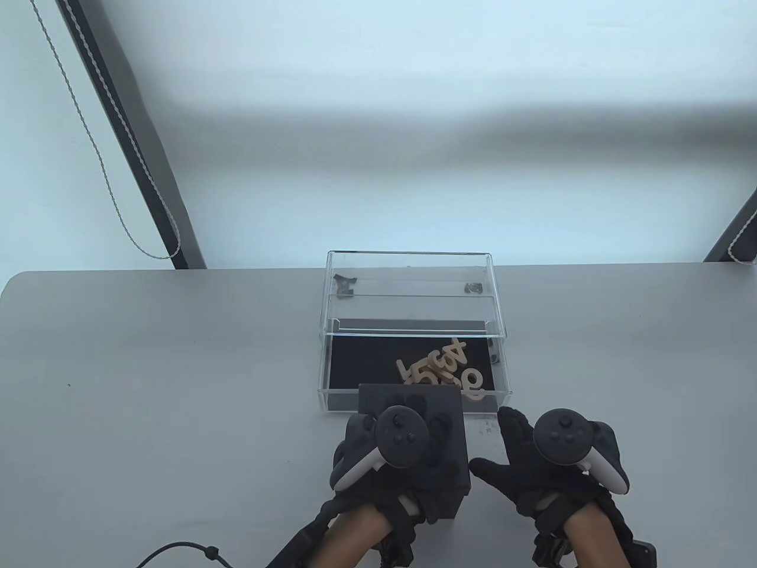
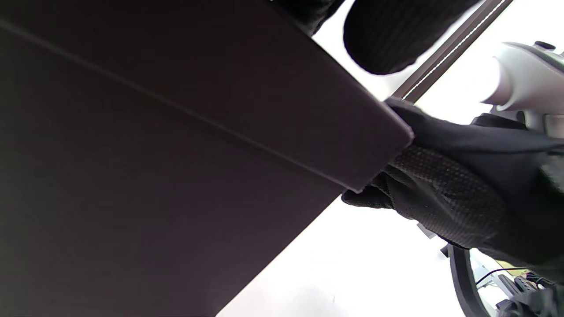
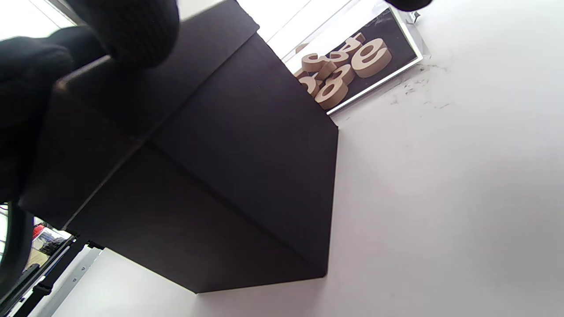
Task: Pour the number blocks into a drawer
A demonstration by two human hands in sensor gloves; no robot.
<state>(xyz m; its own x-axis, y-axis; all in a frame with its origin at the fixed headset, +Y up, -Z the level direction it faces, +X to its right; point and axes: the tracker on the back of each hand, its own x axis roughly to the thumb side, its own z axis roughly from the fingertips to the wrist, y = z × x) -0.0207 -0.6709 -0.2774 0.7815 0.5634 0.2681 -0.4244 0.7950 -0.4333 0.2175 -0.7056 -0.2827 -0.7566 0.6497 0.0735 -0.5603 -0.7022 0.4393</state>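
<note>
In the table view, a clear acrylic case (image 1: 409,284) stands at the centre of the grey table (image 1: 148,367), and its drawer (image 1: 326,378) is pulled out toward the bottom of the frame, showing a black floor. A heap of pale wooden number blocks (image 1: 440,370) lies in the lower right part of that drawer; the right wrist view shows the same heap (image 3: 341,70) at the upper middle of its frame.

Just below the drawer's front edge, a black box (image 1: 414,408) is tilted with its far end over the drawer. The left hand (image 1: 390,444) grips this box from above, fingers spread across its top face. In the left wrist view the box's dark underside (image 2: 154,154) fills the left of the frame.

The right hand (image 1: 550,461) is in the lower right, just beside the box, fingers extended and spread, holding nothing; its thumb points toward the box's right side. Whether it touches the box cannot be told.
</note>
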